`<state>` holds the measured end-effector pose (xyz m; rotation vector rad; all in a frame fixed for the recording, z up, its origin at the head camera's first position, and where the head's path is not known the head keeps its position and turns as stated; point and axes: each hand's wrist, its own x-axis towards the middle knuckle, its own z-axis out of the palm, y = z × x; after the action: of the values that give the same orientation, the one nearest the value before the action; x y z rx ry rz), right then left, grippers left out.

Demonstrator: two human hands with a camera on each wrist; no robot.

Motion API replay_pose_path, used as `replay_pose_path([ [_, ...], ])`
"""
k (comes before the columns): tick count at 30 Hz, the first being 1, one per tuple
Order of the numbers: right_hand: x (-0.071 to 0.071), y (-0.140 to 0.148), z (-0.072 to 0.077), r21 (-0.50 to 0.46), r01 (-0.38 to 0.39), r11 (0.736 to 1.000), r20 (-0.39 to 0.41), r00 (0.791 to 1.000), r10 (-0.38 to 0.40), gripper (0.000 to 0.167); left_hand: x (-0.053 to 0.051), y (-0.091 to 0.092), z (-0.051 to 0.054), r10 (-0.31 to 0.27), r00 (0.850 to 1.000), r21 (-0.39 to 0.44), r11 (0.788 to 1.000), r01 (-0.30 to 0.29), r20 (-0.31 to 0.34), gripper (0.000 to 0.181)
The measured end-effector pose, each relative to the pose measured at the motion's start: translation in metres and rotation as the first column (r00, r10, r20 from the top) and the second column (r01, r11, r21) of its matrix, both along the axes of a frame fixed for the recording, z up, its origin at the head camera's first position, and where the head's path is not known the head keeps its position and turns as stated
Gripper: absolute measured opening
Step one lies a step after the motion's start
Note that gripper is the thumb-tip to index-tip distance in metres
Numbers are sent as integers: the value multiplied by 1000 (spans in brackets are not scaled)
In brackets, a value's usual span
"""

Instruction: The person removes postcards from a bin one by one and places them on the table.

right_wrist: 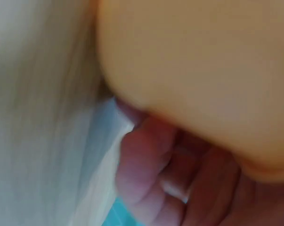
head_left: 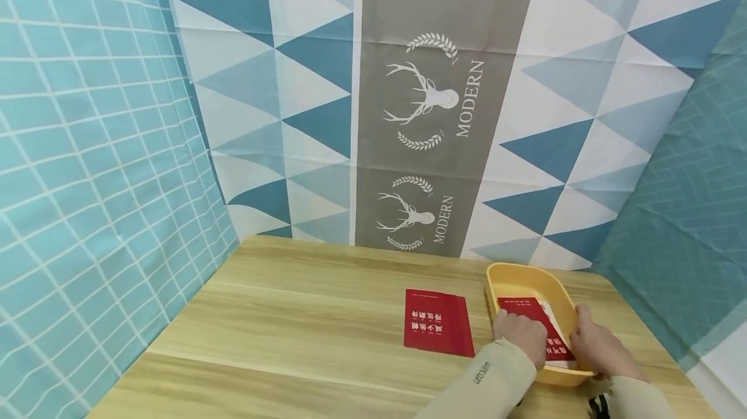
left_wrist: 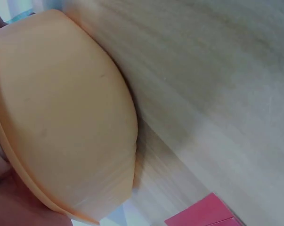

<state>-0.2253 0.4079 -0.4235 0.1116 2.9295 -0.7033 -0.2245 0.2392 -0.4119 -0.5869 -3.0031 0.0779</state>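
Seen from the head camera, the yellow bin (head_left: 522,275) is at four o'clock on the wooden bench (head_left: 280,328). Inside it lies a red card (head_left: 525,307) with white lettering, set at a slant, and a white sheet (head_left: 551,319) shows from beneath its three o'clock edge.

The left hand (head_left: 521,335) is curled at the bin's eight o'clock side, reaching over the rim beside the red card; whether its fingertips clasp the card or the bin is hidden. The right hand (head_left: 604,344) grips the bin's rim between three and four o'clock, and the right wrist view, rather blurred, shows its fingers (right_wrist: 141,162) bent against the bin's outside.

At nine o'clock from the bin, just beside it, two red booklets (head_left: 438,322) overlap flat on the bench, the upper one printed in white.

Both arms wear beige sleeves (head_left: 481,383), the left one lettered. At twelve o'clock hangs a cloth (head_left: 315,127) with blue triangles and deer heads; at nine o'clock, a turquoise checked sheet (head_left: 99,146).
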Motion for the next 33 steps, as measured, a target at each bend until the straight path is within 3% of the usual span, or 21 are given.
replay_pose_path([
  [5,0,-6,3,64,35,997,-4,999,-34,43,0,0,-2,2,1000,10,1000,-2,-3,13],
  [14,-1,-5,-3,7,13,1000,-13,1000,-13,38,0,-1,-1,4,1000,-38,999,-3,21,18],
  [19,-3,-4,-2,-4,22,1000,-13,1000,-22,40,-1,-2,-2,-21,1000,-41,999,21,-22,7],
  [24,-5,-5,-1,8,18,1000,-34,999,-18,45,-3,-10,-5,-94,991,8,995,95,-92,3],
  [28,-4,-5,-3,-6,3,1000,-50,999,-3,45,-5,-17,-14,-164,977,51,984,173,-136,13],
  [33,-4,-3,-5,4,0,1000,-69,998,1,50,-7,-21,-23,-200,957,114,967,226,-209,18],
])
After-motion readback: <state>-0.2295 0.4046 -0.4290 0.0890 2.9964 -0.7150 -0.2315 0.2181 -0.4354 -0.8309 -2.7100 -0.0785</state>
